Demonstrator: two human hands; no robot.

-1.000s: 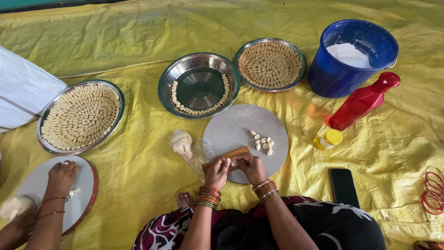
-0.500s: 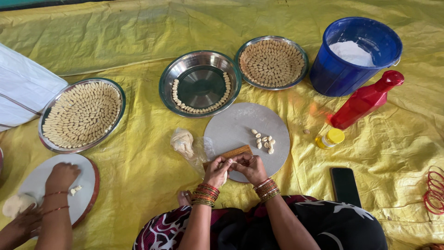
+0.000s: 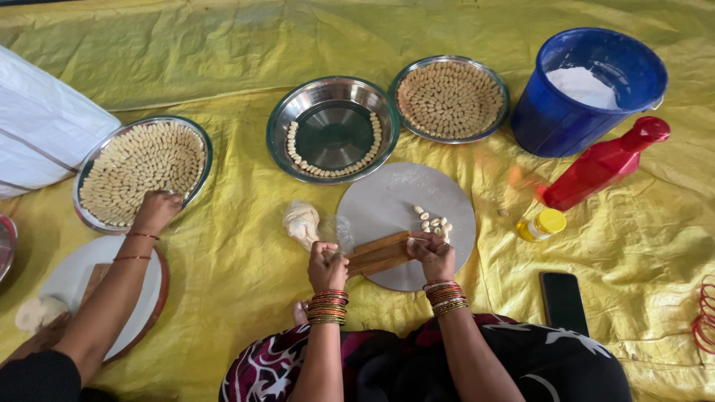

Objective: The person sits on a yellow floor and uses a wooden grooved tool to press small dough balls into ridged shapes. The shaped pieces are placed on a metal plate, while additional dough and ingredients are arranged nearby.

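My left hand (image 3: 326,266) grips the left end of a ridged wooden board (image 3: 378,252) over the near edge of a round grey rolling board (image 3: 395,201). My right hand (image 3: 433,254) presses on the wooden board's right end, fingers curled. Several small shaped dough pieces (image 3: 433,221) lie on the round board just beyond my right hand. A lump of dough (image 3: 301,222) in clear plastic sits left of the round board. A steel plate (image 3: 333,134) ahead holds a ring of shaped pieces.
Another person's hand (image 3: 156,211) reaches to a full steel plate (image 3: 141,173) at left, beside their own round board (image 3: 74,277). A second full plate (image 3: 450,98), a blue bucket (image 3: 582,89) of flour, a red bottle (image 3: 603,164), a yellow-capped jar (image 3: 543,224) and a phone (image 3: 562,300) lie right.
The other person's hand has moved from their round board up to the full plate at left. My hands have stayed on the wooden board.
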